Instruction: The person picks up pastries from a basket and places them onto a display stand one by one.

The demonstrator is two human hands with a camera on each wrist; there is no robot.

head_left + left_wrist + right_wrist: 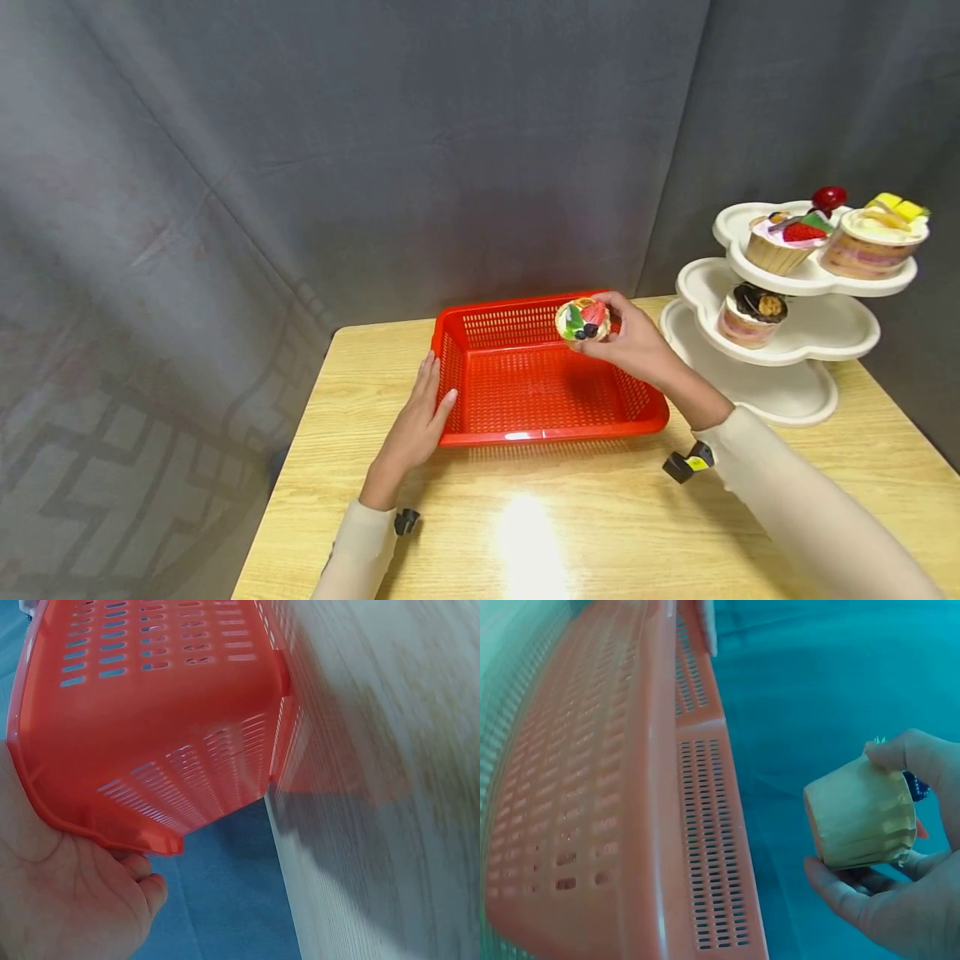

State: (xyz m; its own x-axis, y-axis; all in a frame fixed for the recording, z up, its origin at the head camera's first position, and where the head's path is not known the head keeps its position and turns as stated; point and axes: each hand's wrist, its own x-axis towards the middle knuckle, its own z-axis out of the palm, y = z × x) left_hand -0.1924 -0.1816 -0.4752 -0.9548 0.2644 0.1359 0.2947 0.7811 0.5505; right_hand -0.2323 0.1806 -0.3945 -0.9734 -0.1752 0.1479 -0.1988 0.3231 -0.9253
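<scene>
In the head view, my right hand [637, 343] holds a small fruit-topped cupcake [583, 320] above the right part of a red plastic basket [540, 435]. Strawberry, green and dark berry pieces show on its top. The right wrist view has the cupcake's pale pleated cup [859, 814] tilted between the thumb and fingers of that hand. On the basket's left rim rests my left hand [416, 423], its fingers straight along the outside and its thumb over the edge. From the left wrist, the palm [67, 892] lies against the basket's corner.
At the right stands a white three-tier stand [810, 329]. Its top tier bears a fruit cupcake [783, 242] and a yellow-topped dessert [873, 242]; a chocolate-topped one [752, 315] sits on the middle tier. A grey curtain [487, 167] hangs behind the wooden table [360, 375].
</scene>
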